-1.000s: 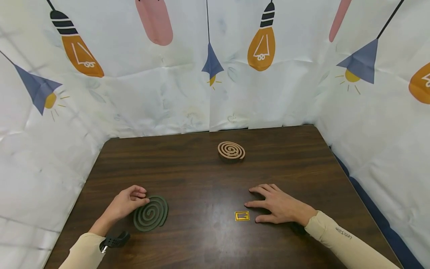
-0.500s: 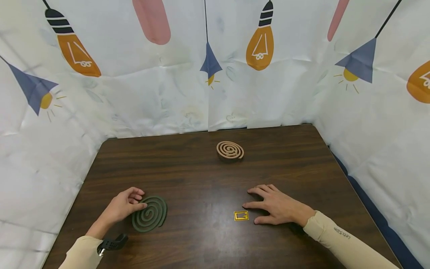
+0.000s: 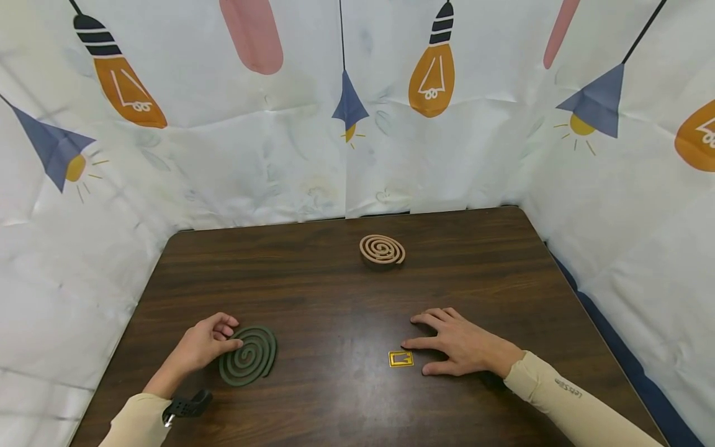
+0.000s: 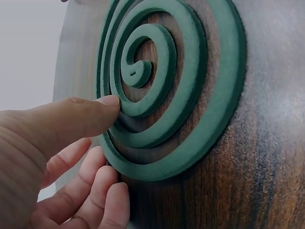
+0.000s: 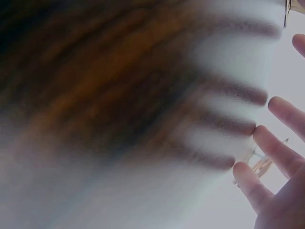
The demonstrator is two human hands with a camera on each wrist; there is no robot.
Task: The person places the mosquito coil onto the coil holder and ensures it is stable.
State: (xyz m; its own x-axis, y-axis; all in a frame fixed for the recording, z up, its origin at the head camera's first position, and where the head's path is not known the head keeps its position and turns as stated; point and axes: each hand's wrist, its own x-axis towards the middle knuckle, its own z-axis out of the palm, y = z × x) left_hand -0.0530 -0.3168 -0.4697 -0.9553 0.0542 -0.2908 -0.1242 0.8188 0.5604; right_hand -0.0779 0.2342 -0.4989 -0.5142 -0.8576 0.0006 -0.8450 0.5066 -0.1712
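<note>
A green mosquito coil (image 3: 248, 356) lies at the left of the dark wooden table (image 3: 313, 410). My left hand (image 3: 202, 346) pinches its left edge, the thumb (image 4: 90, 114) over the outer rings and the curled fingers (image 4: 102, 186) at the rim. On the right, my right hand (image 3: 460, 343) rests palm down, fingers spread, holding nothing; its fingertips (image 5: 243, 171) meet the tabletop. Beside its thumb and index finger lies a small yellow rectangular piece (image 3: 401, 359) with a cut-out inside. The right palm hides the table under it.
Toward the back edge sits a tan spiral coil (image 3: 382, 249), seemingly raised, with a dark area under it. A white curtain (image 3: 268, 161) printed with lamps and bulbs encloses the table on the back and sides. A black strap (image 3: 190, 405) is on the left wrist.
The view has shifted slightly. Both hands keep nearly the same places, the left thumb still on the coil's edge. Neither the coils nor the yellow piece have visibly moved on the table.
</note>
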